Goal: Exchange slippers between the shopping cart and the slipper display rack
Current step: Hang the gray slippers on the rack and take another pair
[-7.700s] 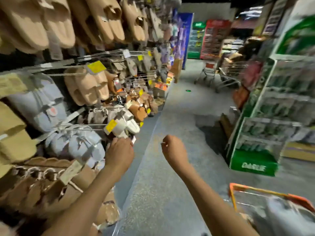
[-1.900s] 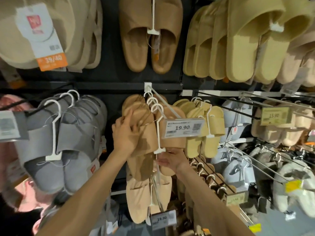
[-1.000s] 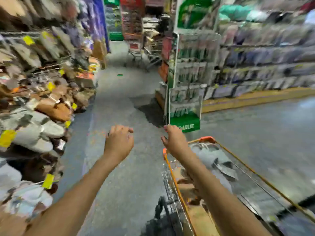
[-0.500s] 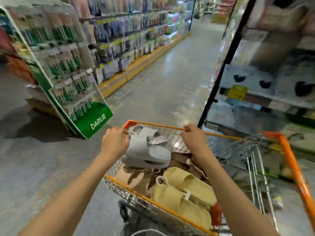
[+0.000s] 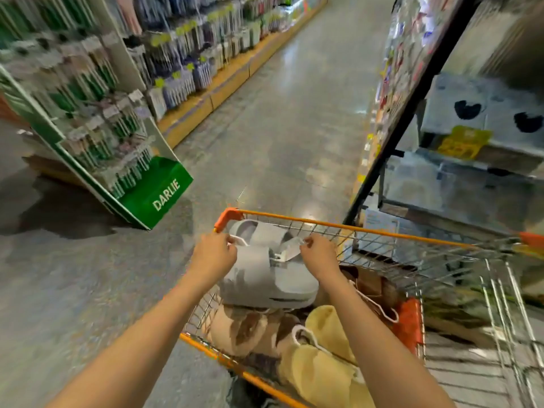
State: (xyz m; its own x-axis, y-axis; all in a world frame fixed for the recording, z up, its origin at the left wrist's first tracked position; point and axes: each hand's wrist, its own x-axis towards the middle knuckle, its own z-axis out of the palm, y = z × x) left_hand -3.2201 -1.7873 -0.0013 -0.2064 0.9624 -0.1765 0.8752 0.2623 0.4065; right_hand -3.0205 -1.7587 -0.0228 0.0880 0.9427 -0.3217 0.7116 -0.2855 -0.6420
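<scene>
Now both hands, left [image 5: 213,254] and right [image 5: 318,254], pinch grey slippers [image 5: 265,269] above cart rim [image 5: 338,225].

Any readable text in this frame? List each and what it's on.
"DARLIE": white letters on the green base panel of the floor display stand.
Yellow shelf tag at right: print blurred, unreadable.
Tag on the grey slippers in the shopping cart: unreadable.
Aisle shelf labels: too blurred.

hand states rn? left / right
Left hand: curled on the gray slippers, at their white hanger hook.
Right hand: pinching the same pair's tag end.
</scene>
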